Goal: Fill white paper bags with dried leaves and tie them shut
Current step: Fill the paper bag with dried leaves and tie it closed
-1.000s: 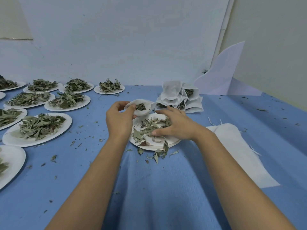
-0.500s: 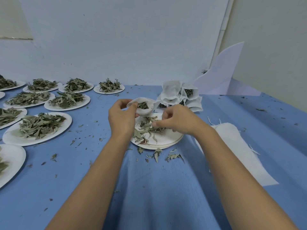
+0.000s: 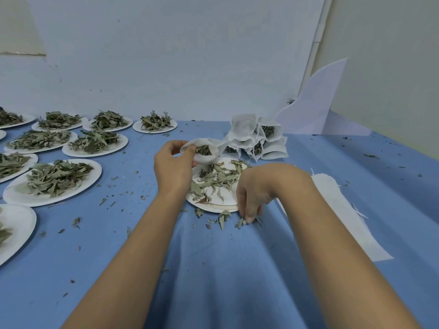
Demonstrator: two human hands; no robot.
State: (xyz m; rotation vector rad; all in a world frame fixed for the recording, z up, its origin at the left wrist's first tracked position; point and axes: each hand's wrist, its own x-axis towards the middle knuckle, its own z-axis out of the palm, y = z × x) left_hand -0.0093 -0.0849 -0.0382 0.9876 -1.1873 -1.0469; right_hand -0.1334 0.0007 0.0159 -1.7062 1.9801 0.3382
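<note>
Left hand (image 3: 173, 172) grips an open, part-filled bag (image 3: 204, 160) over the plate's (image 3: 224, 205) far-left rim. Right hand (image 3: 256, 188), fingers curled down, pinches spilled leaves (image 3: 240, 222) on the bench (image 3: 213, 269) just beside the plate's near edge.

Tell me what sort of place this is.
Likely a makeshift herb-packing table: many plates of dried leaves on a blue cloth, a pile of filled white bags, and the left hand holding an open bag.
</note>
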